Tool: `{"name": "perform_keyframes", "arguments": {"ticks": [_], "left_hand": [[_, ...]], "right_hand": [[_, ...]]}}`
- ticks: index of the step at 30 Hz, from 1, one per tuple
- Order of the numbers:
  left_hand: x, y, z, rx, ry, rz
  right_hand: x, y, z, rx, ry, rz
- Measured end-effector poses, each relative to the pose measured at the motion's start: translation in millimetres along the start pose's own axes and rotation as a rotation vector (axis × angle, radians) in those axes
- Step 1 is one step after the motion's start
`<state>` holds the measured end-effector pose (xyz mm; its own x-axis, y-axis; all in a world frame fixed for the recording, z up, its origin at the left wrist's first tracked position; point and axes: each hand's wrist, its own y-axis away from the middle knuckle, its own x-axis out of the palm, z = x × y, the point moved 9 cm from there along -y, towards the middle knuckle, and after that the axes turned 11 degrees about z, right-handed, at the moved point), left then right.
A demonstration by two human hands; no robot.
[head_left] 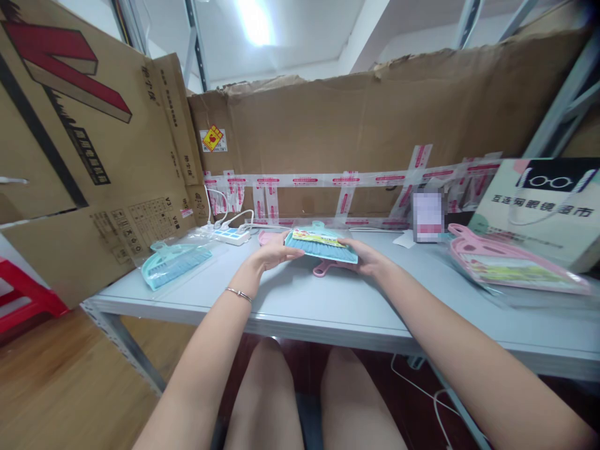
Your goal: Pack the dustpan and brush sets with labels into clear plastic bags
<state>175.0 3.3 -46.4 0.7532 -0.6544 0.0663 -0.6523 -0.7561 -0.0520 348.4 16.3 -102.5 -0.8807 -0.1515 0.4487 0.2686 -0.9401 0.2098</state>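
Between my two hands is a light blue dustpan and brush set (323,250) with a yellow-green printed label (316,237), tilted just above the table. My left hand (273,252) grips its left edge, thumb in front. At its right edge my right hand (368,256) closes round it, most of the fingers hidden behind. Beneath it a pink handle (323,269) with a hanging hole pokes out toward me, and another bit of pink (268,237) shows beside my left fingers. Whether these pink parts touch the blue set I cannot tell.
A blue brush set (175,265) in clear plastic lies on the table's left, near a white power strip (230,235). To the right are stacked pink dustpans (515,259), a blurred-out box (428,215) and a paper bag (548,206). Cardboard (319,131) walls the back.
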Motion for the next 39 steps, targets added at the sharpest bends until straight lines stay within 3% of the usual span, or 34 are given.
{"name": "perform_keyframes", "arguments": {"ticks": [7, 13, 20, 28, 33, 39], "left_hand": [[-28.4, -5, 6, 0.046, 0.020, -0.216], [-36.7, -2, 6, 0.045, 0.026, -0.330], [-35.9, 1, 3, 0.055, 0.052, -0.340], [-40.3, 0, 7, 0.083, 0.042, -0.404], [-36.5, 4, -4, 0.170, 0.074, -0.416], [-51.3, 5, -2, 0.199, 0.042, -0.521]], "right_hand": [[18, 12, 9, -0.044, -0.058, 0.112], [43, 34, 23, -0.122, 0.044, 0.275], [23, 23, 22, -0.151, 0.088, 0.074], [-1, 3, 15, -0.165, 0.094, -0.066], [2, 7, 16, -0.143, 0.140, -0.055], [19, 17, 17, -0.147, 0.129, 0.038]]}}
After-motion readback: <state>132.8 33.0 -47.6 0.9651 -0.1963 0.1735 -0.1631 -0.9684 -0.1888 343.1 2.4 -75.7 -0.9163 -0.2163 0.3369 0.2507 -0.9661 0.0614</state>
